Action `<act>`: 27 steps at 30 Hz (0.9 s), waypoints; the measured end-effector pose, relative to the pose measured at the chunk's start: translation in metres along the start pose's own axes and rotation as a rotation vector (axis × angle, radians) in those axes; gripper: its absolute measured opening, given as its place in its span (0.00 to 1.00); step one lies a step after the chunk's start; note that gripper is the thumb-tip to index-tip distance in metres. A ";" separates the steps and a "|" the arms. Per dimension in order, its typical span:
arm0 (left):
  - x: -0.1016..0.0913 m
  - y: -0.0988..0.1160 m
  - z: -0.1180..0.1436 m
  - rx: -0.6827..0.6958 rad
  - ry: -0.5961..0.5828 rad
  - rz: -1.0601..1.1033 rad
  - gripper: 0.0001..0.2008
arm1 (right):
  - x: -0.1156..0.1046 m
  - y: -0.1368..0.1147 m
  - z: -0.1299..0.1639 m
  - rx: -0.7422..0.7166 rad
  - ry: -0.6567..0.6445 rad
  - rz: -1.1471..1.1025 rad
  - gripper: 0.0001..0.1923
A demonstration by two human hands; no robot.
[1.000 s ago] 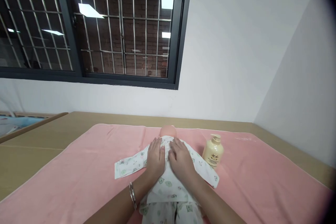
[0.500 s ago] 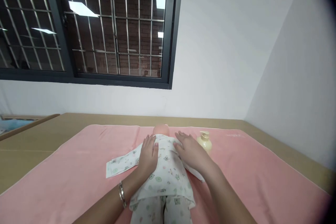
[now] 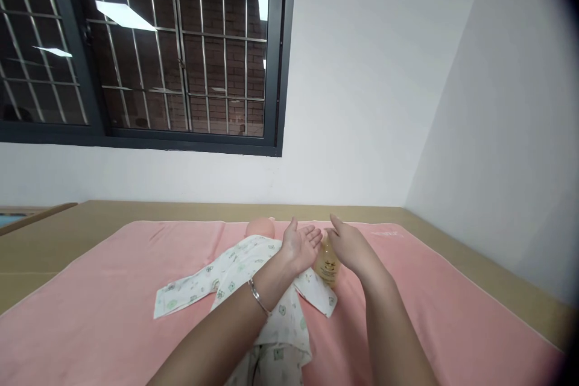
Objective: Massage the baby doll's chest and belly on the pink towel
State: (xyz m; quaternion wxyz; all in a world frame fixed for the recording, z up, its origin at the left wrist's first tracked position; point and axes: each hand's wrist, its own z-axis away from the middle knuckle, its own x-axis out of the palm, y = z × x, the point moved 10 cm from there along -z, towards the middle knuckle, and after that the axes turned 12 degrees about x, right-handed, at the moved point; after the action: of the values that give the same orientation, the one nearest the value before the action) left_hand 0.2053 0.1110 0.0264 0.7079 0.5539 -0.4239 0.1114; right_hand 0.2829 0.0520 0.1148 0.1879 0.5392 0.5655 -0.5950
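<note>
Soft pink blanket [image 3: 104, 295] on smooth wood-look surface [image 3: 40, 253] | round yellow pump bottle [image 3: 328, 266], dark print, right of low middle, partly hidden | doll [image 3: 287, 321], low middle, round head [image 3: 259, 228], white clothes [image 3: 183, 300] with little green prints | left grip [image 3: 301, 247] wide, palm up, beside bottle | right grip [image 3: 355, 248] at bottle top; can't tell if holding

Metal bars [image 3: 181, 60] stand behind the dark-framed window [image 3: 190, 142] (a brick wall [image 3: 235, 72] shows beyond them); white wall [image 3: 362, 90] right of the window; wooden tabletop [image 3: 45, 247] below it.
</note>
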 end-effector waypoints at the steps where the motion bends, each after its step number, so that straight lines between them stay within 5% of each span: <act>1: 0.000 -0.002 -0.003 0.002 0.016 0.028 0.39 | 0.004 -0.001 -0.001 -0.006 -0.027 -0.019 0.23; 6: 0.001 -0.008 -0.003 -0.002 0.057 0.110 0.35 | 0.026 -0.006 -0.005 -0.036 -0.087 0.117 0.18; 11: -0.005 -0.007 0.027 -0.086 0.010 0.126 0.33 | 0.032 -0.020 0.001 -0.081 0.052 0.335 0.18; 14: -0.030 -0.003 0.055 -0.184 0.092 0.037 0.32 | 0.033 -0.028 0.005 -0.079 0.162 0.421 0.19; 19: -0.066 0.025 0.091 -0.220 0.215 -0.044 0.29 | 0.041 -0.033 0.002 -0.004 0.179 0.472 0.21; 27: -0.077 0.072 0.112 -0.129 0.248 -0.021 0.27 | 0.050 -0.024 0.000 0.073 0.051 0.403 0.25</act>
State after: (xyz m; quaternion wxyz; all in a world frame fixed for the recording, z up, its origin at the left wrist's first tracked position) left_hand 0.0593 0.0626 0.0228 0.7901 0.4937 -0.3337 0.1440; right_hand 0.2453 0.0778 0.0839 0.2691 0.6628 0.4287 -0.5518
